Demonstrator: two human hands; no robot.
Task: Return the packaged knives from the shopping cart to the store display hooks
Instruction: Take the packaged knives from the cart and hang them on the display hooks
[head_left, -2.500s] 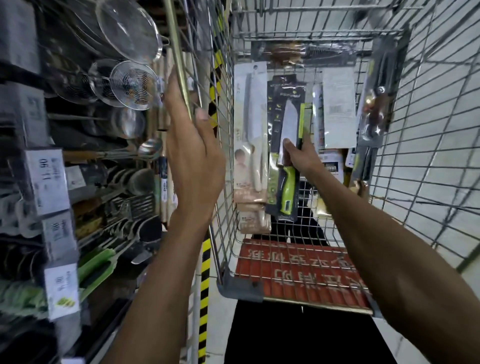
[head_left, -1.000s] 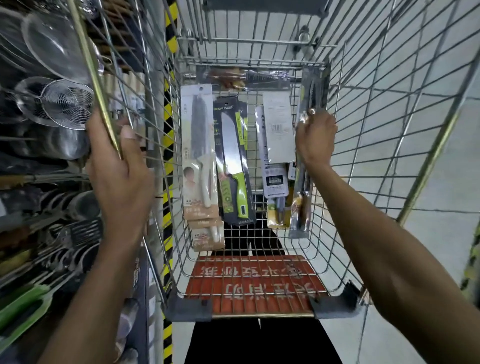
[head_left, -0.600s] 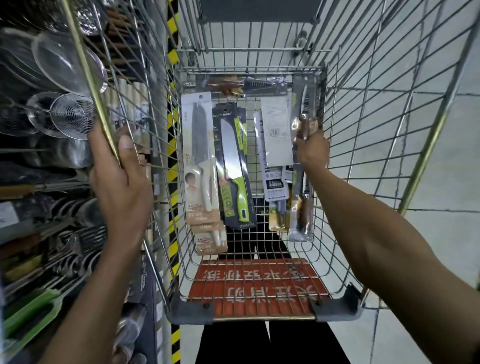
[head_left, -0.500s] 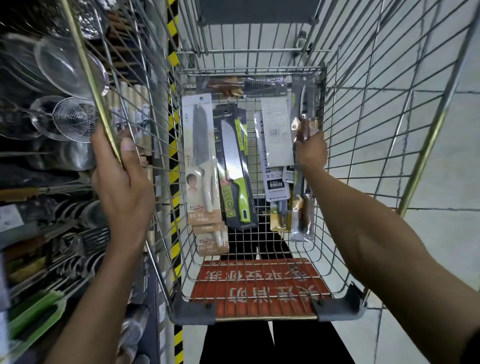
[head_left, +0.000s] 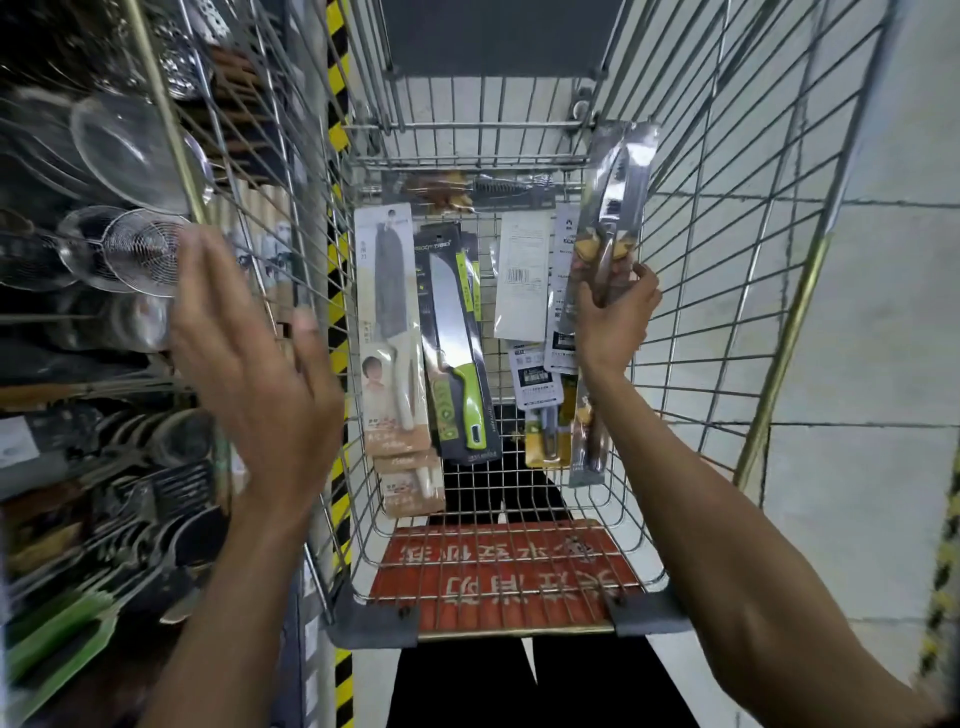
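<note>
Right hand (head_left: 613, 317): raised inside the shopping cart (head_left: 727, 260) with the arm stretched forward, fingers and thumb curled around the handle part of a clear packaged knife (head_left: 618, 187).
Packaged knife: upright, near the cart's right wall.
Left hand (head_left: 249, 353): fingers straight and spread, holding nothing; it is blurred and seems just beside the cart's left rim.
Other packs: a green-handled knife pack (head_left: 457, 353) is in the cart.

One shopping cart (head_left: 727, 291), two hands — left hand (head_left: 249, 364), right hand (head_left: 613, 322). About eight packaged knives (head_left: 457, 353), overlapping — exact count unclear. At least two mesh strainers (head_left: 140, 249).
</note>
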